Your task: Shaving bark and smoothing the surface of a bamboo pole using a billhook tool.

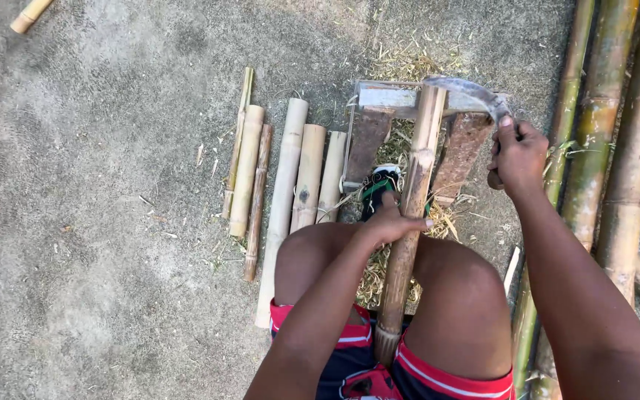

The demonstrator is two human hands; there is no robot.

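Note:
A long bamboo pole (411, 215) runs between my knees, its far end resting on a small metal-and-wood stand (379, 100). My left hand (392, 222) grips the pole at its middle. My right hand (516, 157) is closed around the handle of a curved sickle-like blade (468, 90), whose edge lies across the pole's far end. I sit with both knees on either side of the pole.
Several cut bamboo pieces (283, 192) lie side by side on the concrete to the left. Long green bamboo poles (594, 141) lie along the right edge. Shavings (409, 67) litter the ground around the stand. One short bamboo piece (30, 15) lies at top left.

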